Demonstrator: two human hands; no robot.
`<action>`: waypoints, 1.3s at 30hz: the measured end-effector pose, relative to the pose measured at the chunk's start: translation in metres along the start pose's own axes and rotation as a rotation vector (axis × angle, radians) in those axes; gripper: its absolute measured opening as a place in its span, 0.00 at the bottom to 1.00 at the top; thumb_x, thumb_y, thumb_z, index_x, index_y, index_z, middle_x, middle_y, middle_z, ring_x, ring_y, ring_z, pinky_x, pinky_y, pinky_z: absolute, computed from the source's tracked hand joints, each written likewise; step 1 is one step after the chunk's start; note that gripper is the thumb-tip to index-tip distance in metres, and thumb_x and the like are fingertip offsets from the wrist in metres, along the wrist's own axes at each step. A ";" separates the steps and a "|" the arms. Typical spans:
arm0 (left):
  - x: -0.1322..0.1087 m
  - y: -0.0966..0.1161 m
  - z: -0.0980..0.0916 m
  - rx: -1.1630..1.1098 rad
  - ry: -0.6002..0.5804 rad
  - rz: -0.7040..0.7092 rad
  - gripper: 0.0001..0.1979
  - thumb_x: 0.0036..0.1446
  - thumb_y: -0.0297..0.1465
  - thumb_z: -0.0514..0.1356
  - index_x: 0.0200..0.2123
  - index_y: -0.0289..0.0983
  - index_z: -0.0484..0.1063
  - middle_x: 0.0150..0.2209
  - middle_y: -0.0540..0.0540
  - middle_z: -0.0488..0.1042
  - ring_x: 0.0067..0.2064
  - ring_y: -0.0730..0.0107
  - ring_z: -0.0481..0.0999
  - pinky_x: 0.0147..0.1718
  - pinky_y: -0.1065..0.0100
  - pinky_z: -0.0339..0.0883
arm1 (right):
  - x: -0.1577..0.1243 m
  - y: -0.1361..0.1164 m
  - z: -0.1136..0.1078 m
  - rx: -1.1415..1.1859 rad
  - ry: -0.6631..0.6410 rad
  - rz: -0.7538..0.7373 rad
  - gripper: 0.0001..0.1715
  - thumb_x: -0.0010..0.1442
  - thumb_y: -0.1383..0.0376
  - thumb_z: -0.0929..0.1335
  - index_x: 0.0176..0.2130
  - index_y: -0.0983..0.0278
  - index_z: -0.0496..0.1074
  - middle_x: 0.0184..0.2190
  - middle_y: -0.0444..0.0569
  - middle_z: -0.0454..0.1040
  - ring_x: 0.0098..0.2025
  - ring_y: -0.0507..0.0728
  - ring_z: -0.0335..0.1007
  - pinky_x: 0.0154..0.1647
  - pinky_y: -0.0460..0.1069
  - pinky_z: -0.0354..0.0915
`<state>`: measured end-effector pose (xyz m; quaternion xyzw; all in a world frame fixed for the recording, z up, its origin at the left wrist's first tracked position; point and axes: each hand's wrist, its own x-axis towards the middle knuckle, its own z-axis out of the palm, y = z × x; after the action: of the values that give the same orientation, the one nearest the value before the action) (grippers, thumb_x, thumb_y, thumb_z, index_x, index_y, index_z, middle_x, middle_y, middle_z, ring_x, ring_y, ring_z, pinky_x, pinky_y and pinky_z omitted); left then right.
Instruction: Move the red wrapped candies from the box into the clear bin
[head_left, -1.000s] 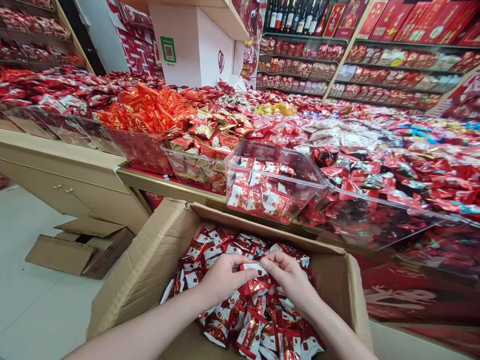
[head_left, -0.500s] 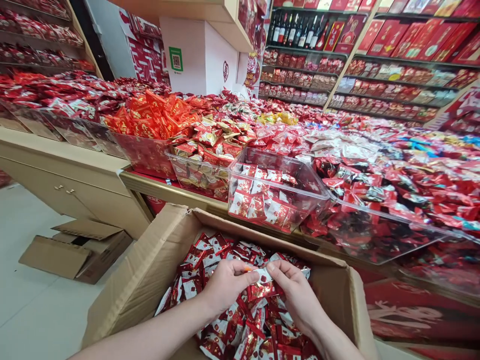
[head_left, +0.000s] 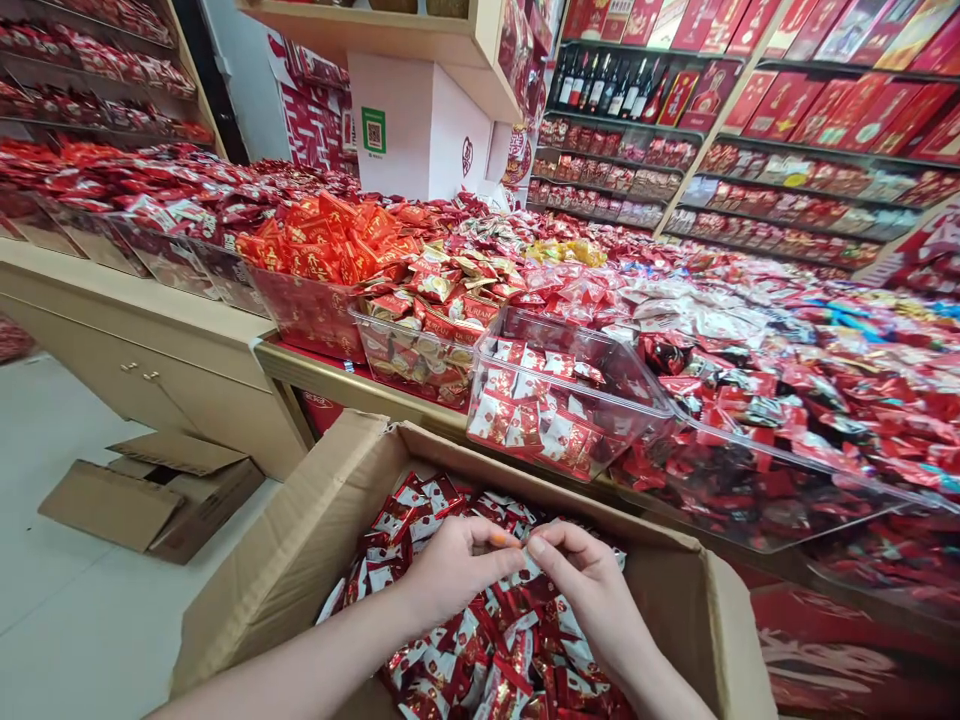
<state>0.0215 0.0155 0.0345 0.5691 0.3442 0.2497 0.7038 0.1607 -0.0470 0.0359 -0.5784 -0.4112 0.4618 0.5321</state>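
Observation:
My left hand [head_left: 465,565] and my right hand [head_left: 589,580] meet over an open cardboard box [head_left: 292,535], thumbs and forefingers pinched together tip to tip. A small red-and-white candy packet [head_left: 534,568] shows just under the fingertips, pinched at its top edge. The fingers hide part of it, and its outline blends into the pile below. Filling the box are many like red-and-white packets [head_left: 450,655], lying loose. Beyond the far box wall stands a clear plastic bin [head_left: 600,445], partly filled with the same kind of packet.
Bins of orange-red packets [head_left: 319,245], durian sweets [head_left: 442,300] and other red wrapped sweets [head_left: 757,400] line the counter. A smaller cardboard box [head_left: 202,500] lies on the floor at left. A white pillar [head_left: 394,130] and shelves with wine bottles [head_left: 607,85] stand behind.
My fingertips have come closer together, and less of the packet shows between them. The whole scene has shifted slightly right and down as my head moved.

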 end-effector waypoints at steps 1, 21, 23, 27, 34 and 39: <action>0.000 -0.001 0.000 -0.002 -0.024 -0.013 0.13 0.41 0.36 0.63 0.28 0.31 0.72 0.28 0.46 0.73 0.31 0.70 0.68 0.33 0.69 0.60 | 0.001 0.001 0.000 -0.035 0.012 -0.013 0.14 0.48 0.56 0.67 0.23 0.66 0.68 0.23 0.44 0.64 0.25 0.50 0.56 0.25 0.44 0.55; -0.008 0.004 0.009 -0.066 0.045 0.092 0.14 0.45 0.38 0.59 0.35 0.36 0.69 0.32 0.48 0.70 0.35 0.69 0.66 0.36 0.71 0.59 | -0.011 -0.026 -0.014 -0.413 0.040 -0.194 0.12 0.53 0.58 0.63 0.28 0.64 0.69 0.24 0.47 0.69 0.27 0.53 0.62 0.27 0.46 0.59; -0.008 0.009 0.006 -0.099 0.066 0.118 0.15 0.48 0.39 0.57 0.37 0.37 0.67 0.32 0.49 0.69 0.34 0.71 0.66 0.35 0.71 0.59 | -0.009 -0.068 -0.026 -0.613 0.109 -0.410 0.09 0.54 0.61 0.63 0.29 0.62 0.69 0.26 0.47 0.70 0.28 0.53 0.64 0.28 0.46 0.59; -0.004 0.008 0.002 -0.044 0.039 0.086 0.13 0.51 0.39 0.54 0.34 0.36 0.67 0.28 0.50 0.68 0.29 0.73 0.66 0.31 0.71 0.59 | 0.036 -0.160 -0.049 -0.928 0.398 -0.720 0.09 0.54 0.64 0.62 0.33 0.62 0.70 0.29 0.47 0.72 0.30 0.53 0.65 0.31 0.47 0.59; 0.001 -0.011 0.001 0.010 0.035 -0.017 0.11 0.44 0.36 0.58 0.30 0.35 0.67 0.22 0.54 0.64 0.25 0.75 0.63 0.26 0.72 0.56 | 0.166 -0.177 -0.051 -1.330 -0.018 -0.297 0.05 0.45 0.71 0.66 0.25 0.66 0.73 0.21 0.46 0.72 0.23 0.51 0.64 0.24 0.45 0.58; 0.001 -0.020 -0.003 0.109 0.002 -0.063 0.07 0.44 0.32 0.57 0.28 0.35 0.66 0.22 0.54 0.63 0.24 0.76 0.60 0.24 0.73 0.54 | 0.184 -0.146 -0.046 -1.363 -0.206 -0.215 0.07 0.45 0.72 0.66 0.25 0.64 0.74 0.17 0.41 0.71 0.17 0.46 0.61 0.18 0.41 0.55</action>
<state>0.0192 0.0136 0.0144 0.5952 0.3756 0.2090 0.6789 0.2510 0.1342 0.1638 -0.6928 -0.7125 0.0980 0.0517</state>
